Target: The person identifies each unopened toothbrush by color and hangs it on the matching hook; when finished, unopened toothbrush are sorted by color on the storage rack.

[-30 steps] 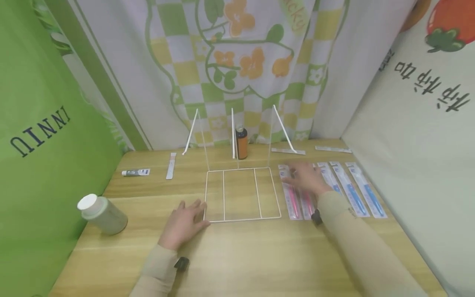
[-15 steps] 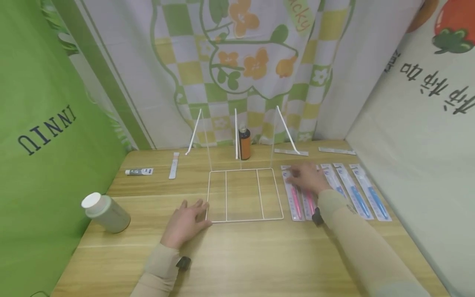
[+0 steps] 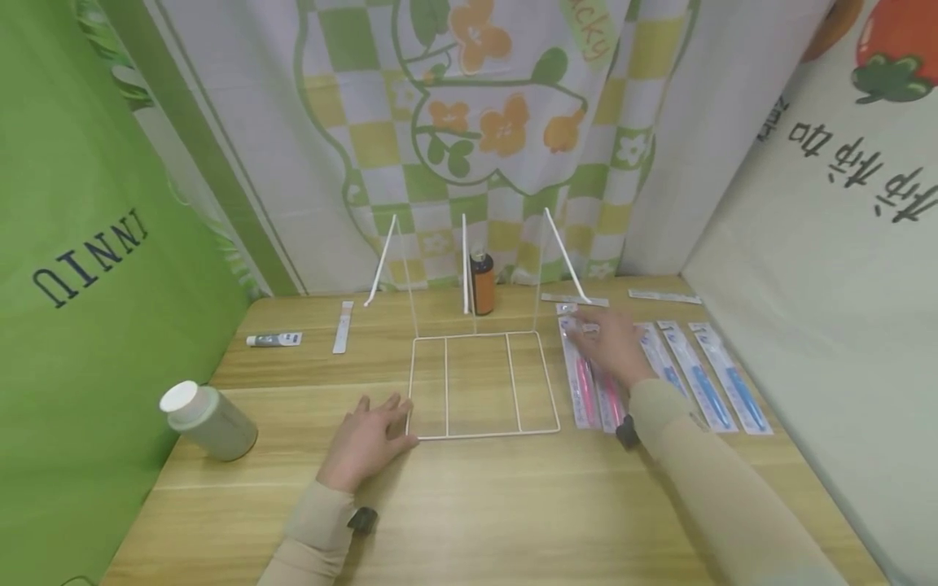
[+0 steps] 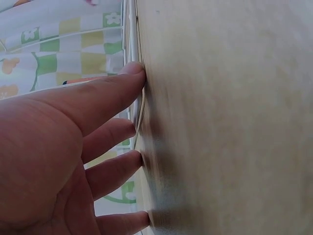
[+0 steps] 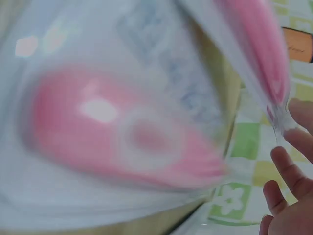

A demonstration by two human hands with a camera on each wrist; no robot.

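Right hand (image 3: 611,346) pinches the pink toothbrush pack (image 3: 579,373), wire rack (image 3: 484,435) at 9 o'clock

In the head view, 12 o'clock is away from the person. The right hand holds the leftmost pink toothbrush pack by its upper part; the right wrist view shows the fingertips (image 5: 296,139) pinched at it. From this grip, most of the pack extends toward 6 o'clock, and only a short end goes past the fingers. Its long axis runs about from half past 11 to half past 5: the brush end is far, the pink handle near. Whether it is wholly off the table (image 3: 484,521), I cannot tell.

The wire rack stands near the pack; its three hook arms (image 3: 381,260) reach toward 7, 6 and 5 o'clock. The left hand (image 3: 364,443), fingers spread and not gripping, touches the rack base at its 7 o'clock corner, well apart from the pack. The second pink pack (image 3: 611,399) lies just beside at 3 o'clock, partly hidden by the right hand; farther are three blue packs (image 3: 703,387).
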